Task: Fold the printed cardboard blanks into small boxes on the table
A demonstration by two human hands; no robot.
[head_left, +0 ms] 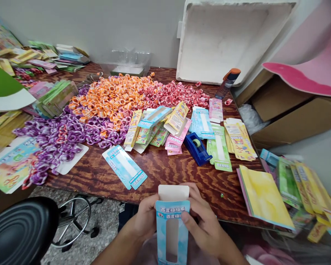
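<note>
Both my hands hold a small blue windowed carton (171,228) upright near the table's front edge, its white top flap standing open. My left hand (145,219) grips its left side. My right hand (202,217) wraps its right side, thumb on the printed front. A flat blue carton (125,166) lies on the wooden table (168,167) just beyond. Heaps of plastic rings cover the far half: orange (110,97), red (171,94) and purple (63,134).
A blue tape dispenser (197,147) stands among folded and flat cartons (154,127). Green and yellow flats (231,141) lie to the right, with a yellow booklet (262,195). A white foam lid (226,36) leans on the wall. A black stool (22,230) is at lower left.
</note>
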